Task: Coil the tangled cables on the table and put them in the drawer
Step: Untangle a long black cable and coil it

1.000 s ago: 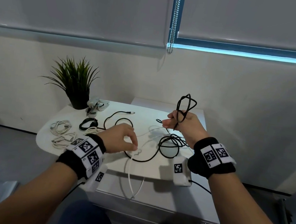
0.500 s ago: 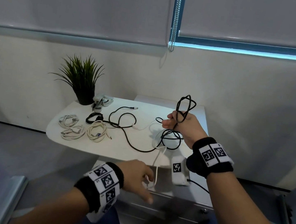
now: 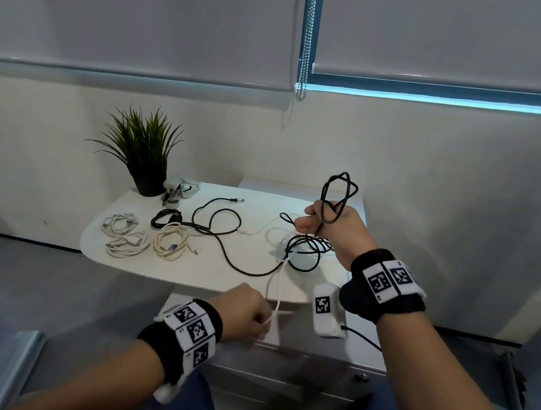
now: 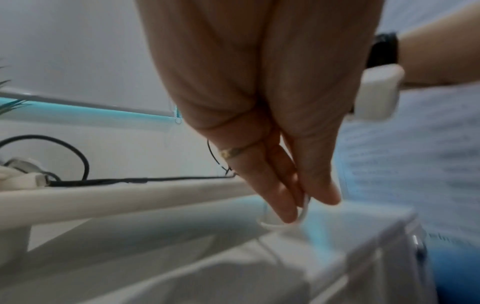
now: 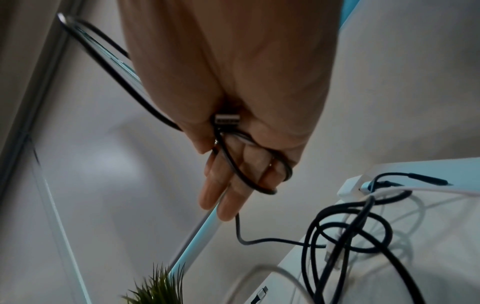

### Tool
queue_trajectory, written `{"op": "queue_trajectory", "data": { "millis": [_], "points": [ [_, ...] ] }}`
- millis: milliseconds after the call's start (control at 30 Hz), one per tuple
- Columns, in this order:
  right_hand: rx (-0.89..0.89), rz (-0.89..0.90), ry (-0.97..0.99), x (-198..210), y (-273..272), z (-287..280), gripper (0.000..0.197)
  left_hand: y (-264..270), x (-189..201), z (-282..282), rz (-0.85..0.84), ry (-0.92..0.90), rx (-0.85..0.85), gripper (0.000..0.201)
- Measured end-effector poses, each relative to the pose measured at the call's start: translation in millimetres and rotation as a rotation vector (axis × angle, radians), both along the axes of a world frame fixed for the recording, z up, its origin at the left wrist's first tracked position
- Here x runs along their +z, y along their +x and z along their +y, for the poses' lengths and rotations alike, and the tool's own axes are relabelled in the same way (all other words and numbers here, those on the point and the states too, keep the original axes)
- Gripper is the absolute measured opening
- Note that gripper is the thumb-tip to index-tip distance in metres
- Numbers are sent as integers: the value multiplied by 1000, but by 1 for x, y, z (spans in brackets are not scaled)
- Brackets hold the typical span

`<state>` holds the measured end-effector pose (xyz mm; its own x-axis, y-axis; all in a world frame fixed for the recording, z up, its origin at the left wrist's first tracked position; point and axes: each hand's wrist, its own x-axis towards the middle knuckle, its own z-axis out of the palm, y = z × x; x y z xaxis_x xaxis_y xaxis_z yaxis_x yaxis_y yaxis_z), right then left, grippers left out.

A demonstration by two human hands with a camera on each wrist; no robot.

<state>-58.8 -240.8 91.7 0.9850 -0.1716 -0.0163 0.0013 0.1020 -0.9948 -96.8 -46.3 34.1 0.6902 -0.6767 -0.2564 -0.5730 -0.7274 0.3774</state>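
My right hand (image 3: 323,224) is raised over the table's right side and grips a partly wound black cable (image 3: 336,193); its loops stick up above the fist, and the right wrist view shows the black cable (image 5: 249,176) and a plug pressed in my fingers (image 5: 223,195). The rest of it trails into a black tangle (image 3: 304,252) on the white table (image 3: 184,272). My left hand (image 3: 256,318) is below the table's front edge, pinching a white cable (image 3: 277,285) that hangs down from the tangle; the white cable (image 4: 298,220) loops under my fingertips (image 4: 285,214).
Three coiled white cables (image 3: 141,236) and a small black coil (image 3: 166,218) lie on the table's left half. A potted plant (image 3: 145,154) and a stapler-like object (image 3: 181,189) stand at the back left. A white drawer cabinet (image 3: 274,374) sits under the table.
My left hand dropped from the tabletop to below the front edge and took hold of the hanging white cable. The right hand stayed raised with its black loops.
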Motion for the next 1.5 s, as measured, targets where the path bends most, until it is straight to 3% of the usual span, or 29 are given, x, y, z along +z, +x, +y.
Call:
{"op": "queue_trajectory", "data": {
  "millis": [100,200,267,367,467,700,800,1000,1133,1200,1333,1433,1500],
  "points": [
    [5,-5,-49,3,-1,-2,16,5,21,-5,174,-280,95,2],
    [30,5,-149,6,-1,-6,20,14,42,-12,395,-625,234,11],
    [56,24,-252,10,-3,-12,21,22,57,-20,423,-815,282,17],
    [100,59,-393,19,-9,-17,21,36,82,-33,390,-1113,338,18],
    [151,65,-414,23,-12,-19,20,54,104,-40,294,-1328,369,19],
    [95,112,-510,15,9,-34,24,101,124,-18,32,-1531,500,16],
    [57,108,-521,20,22,-36,22,117,121,0,-84,-1487,555,19],
    [18,-114,-233,37,40,-21,22,142,122,34,-377,-1270,691,24],
    [-52,-195,-213,40,54,-15,23,147,106,37,-458,-835,748,8],
    [-86,-249,-184,45,59,-14,23,149,92,35,-472,-662,757,10],
    [-84,-381,-79,58,58,-13,24,154,70,35,-349,-333,719,13],
    [-72,-412,-52,64,57,-13,25,155,65,33,-275,-149,685,39],
    [-51,-412,-57,65,58,-12,25,151,68,28,-334,-192,701,59]
  ]
}}
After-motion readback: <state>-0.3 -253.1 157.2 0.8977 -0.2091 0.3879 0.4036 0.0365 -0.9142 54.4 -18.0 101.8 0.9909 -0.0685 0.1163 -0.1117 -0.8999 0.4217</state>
